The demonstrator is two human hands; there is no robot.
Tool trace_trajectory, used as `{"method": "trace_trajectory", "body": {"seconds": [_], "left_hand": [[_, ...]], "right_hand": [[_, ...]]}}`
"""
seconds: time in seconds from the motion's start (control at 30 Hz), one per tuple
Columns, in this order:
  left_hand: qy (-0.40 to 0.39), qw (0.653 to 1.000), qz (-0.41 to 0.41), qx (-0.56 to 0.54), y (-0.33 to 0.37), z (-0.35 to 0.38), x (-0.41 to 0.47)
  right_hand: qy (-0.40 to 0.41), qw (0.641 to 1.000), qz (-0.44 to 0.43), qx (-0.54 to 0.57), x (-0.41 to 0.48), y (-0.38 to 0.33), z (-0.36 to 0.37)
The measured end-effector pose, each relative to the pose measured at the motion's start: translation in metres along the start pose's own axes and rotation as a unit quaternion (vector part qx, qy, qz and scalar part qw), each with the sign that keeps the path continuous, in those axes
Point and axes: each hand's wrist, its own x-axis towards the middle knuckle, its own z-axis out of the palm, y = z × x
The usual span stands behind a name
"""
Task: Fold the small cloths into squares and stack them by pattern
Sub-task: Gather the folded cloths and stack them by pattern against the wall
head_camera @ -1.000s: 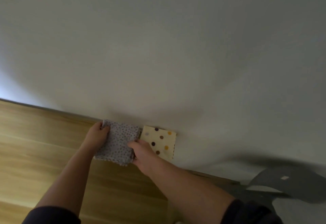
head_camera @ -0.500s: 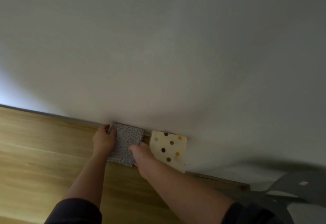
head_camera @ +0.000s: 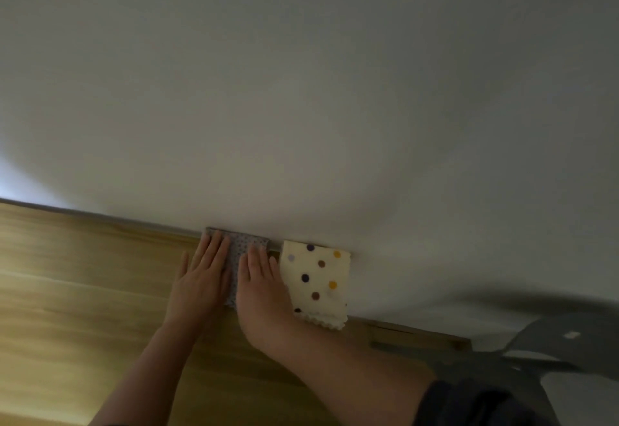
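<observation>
Nearest the camera, 1 dark sleeve (head_camera: 475, 405) covers the right upper forearm and is cut off by the bottom edge. The left forearm is cut off there too. Both forearms reach forward over a light wooden table (head_camera: 83, 291), whose left and near parts run out of view.

There are 2 hands, both laid flat and palm-down with the fingers straight and close together, gripping nothing. The left hand (head_camera: 201, 278) and the right hand (head_camera: 259, 286) press side by side on 1 grey cloth with tiny dots (head_camera: 246, 245). They hide most of it. Only a narrow strip between them and a band beyond the fingertips show, so its folded outline and number of layers cannot be told.

Just right of it lies 1 cream polka-dot cloth (head_camera: 316, 283), a folded square with a zigzag-cut near edge. It shows 8 dots in purple, brown, yellow and pale lilac. The right hand's outer edge meets its left side, though whether it overlaps is unclear.

At lower right sits 1 blurred grey shape (head_camera: 552, 342) with a pale patch, too smeared to identify.

Both cloths have their far edges against the plain white wall (head_camera: 301, 90), which fills the upper view.
</observation>
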Motion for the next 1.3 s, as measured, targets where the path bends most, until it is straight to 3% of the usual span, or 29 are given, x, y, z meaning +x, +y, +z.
{"method": "trace_trajectory", "body": {"seconds": [0.17,0.6,0.77,1.07,1.3], "left_hand": [[-0.045,0.999,-0.022,0.010,-0.002,0.008,0.001],[-0.054,0.998,-0.033,-0.003,-0.004,0.008,0.001],[0.014,0.996,-0.058,-0.066,0.023,-0.009,-0.016],[0.148,0.956,-0.080,-0.242,0.118,-0.037,-0.072],[0.166,0.934,-0.064,-0.308,0.192,-0.052,-0.132]], "right_hand": [[-0.024,0.991,0.023,-0.133,0.027,0.006,0.006],[-0.026,0.987,-0.006,-0.156,0.032,0.013,0.006],[0.049,0.993,-0.055,-0.090,-0.015,0.028,-0.012],[0.111,0.993,0.006,0.040,-0.112,0.070,-0.029],[0.165,0.983,0.022,0.078,-0.188,0.102,-0.038]]}}
